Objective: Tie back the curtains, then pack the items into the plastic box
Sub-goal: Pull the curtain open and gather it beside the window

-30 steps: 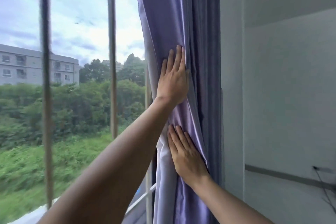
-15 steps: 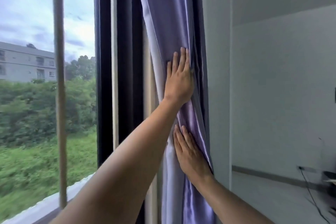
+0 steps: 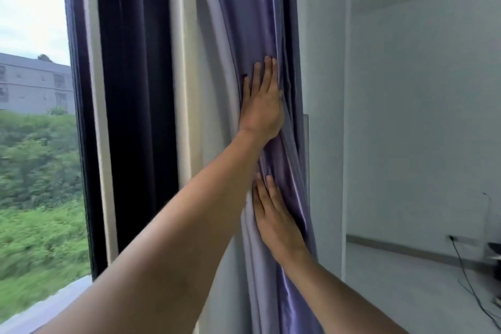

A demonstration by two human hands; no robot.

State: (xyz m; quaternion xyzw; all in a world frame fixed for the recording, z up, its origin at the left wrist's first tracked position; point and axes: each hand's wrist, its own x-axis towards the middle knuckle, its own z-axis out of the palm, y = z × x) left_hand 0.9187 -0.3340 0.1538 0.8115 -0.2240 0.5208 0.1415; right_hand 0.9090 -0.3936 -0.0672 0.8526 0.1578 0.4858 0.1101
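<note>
From the head camera, your left hand (image 3: 261,100) lies flat with straight fingers pressed against the gathered purple curtain (image 3: 244,22), which hangs bunched beside the white wall (image 3: 320,62) at the window's right edge. Your right hand (image 3: 276,221) presses the same folds just below it, fingers also straight and gripping nothing. A dark window frame (image 3: 135,89) stands left of the curtain.

left hand (image 3: 261,106), right hand (image 3: 279,221), flat on curtain (image 3: 244,22)
</note>
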